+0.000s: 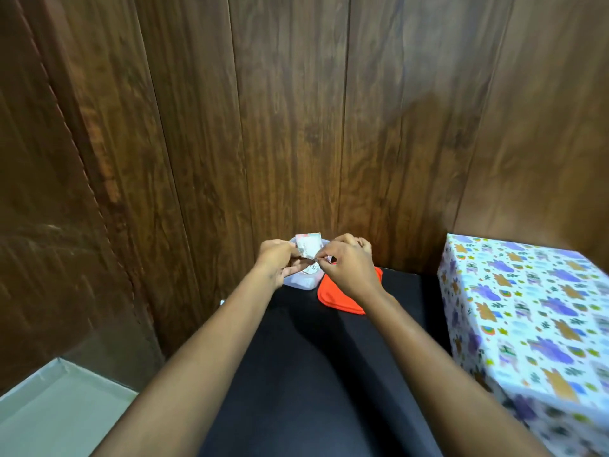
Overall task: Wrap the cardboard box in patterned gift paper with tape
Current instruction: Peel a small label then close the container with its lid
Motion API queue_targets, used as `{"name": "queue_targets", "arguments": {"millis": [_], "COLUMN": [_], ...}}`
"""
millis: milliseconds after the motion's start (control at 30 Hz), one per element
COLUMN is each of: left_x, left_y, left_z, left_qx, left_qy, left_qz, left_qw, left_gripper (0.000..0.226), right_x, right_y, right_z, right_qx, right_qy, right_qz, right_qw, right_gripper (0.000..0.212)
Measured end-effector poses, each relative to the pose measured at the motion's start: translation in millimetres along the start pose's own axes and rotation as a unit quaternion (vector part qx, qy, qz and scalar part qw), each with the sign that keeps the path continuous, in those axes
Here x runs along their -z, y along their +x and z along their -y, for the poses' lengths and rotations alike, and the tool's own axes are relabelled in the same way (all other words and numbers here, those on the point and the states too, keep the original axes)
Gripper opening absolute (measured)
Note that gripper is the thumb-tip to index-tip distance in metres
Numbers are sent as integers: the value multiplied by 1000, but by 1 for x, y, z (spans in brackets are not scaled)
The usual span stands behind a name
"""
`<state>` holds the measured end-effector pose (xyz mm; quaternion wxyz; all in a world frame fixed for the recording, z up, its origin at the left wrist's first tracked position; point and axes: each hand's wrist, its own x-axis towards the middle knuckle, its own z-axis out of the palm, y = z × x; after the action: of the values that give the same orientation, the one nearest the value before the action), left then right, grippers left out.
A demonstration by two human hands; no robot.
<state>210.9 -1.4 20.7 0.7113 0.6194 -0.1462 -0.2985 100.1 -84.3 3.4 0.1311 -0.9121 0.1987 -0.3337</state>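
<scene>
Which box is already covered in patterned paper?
The right box, on the black table; the open box at lower left is bare.

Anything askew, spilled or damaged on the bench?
Nothing stands out. The wrapped box sits upright at right, paper smooth where visible. The orange lid lies beside the small tub, where the left hand and right hand pinch a pale piece; nothing spilled.

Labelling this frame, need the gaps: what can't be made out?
Head view only.
Too small: small white piece pinched between left hand and right hand, fingers cover it; tape or paper unclear.
Hidden: container contents, behind both hands.
Cut off, blurred: wrapped box, at right and bottom edges; tape unseen.
Partly hidden: orange item, behind right wrist.
</scene>
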Motion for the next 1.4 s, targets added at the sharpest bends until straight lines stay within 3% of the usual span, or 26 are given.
{"name": "queue_targets", "arguments": {"millis": [133, 233, 300, 400, 500, 633, 833, 1033, 1133, 1233, 1400], "left_x": [-5, -10, -14, -20, -25, -34, -48, -58, -63, -67, -66], "left_y": [-47, -96, -121, -164, -194, -225, -261, -270, -276, -280, -278], "left_z": [-3, 0, 5, 14, 20, 22, 33, 35, 39, 43, 44], "left_qx": [-23, -59, -62, -58, -61, -84, -136, -162, -166, -171, -172], "left_qy": [62, 99, 95, 94, 80, 37, 89, 70, 74, 67, 86], "left_qz": [18, 40, 74, 124, 150, 155, 191, 160, 150, 123, 124], "left_qw": [998, 993, 991, 986, 984, 984, 968, 971, 972, 975, 974], "left_gripper": [23, 22, 20, 17, 13, 14, 15, 19, 17, 17, 7], "right_x": [37, 66, 81, 106, 124, 151, 184, 206, 210, 210, 214], "right_y": [-35, -62, -70, -93, -116, -148, -182, -200, -207, -210, -208], "right_z": [12, 26, 34, 47, 52, 56, 51, 46, 48, 48, 46], "right_qx": [19, -54, -137, -248, -273, -248, -185, -291, -286, -287, -267], "right_qy": [2, 79, 193, 324, 368, 403, 357, 407, 405, 430, 331], "right_qz": [40, -4, -49, -49, -36, -20, 16, 19, 63, 59, 59], "right_qw": [999, 995, 970, 912, 888, 881, 916, 866, 866, 854, 903], "right_gripper": [19, 22, 16, 7, 22, 17, 13, 24, 25, 31, 15]}}
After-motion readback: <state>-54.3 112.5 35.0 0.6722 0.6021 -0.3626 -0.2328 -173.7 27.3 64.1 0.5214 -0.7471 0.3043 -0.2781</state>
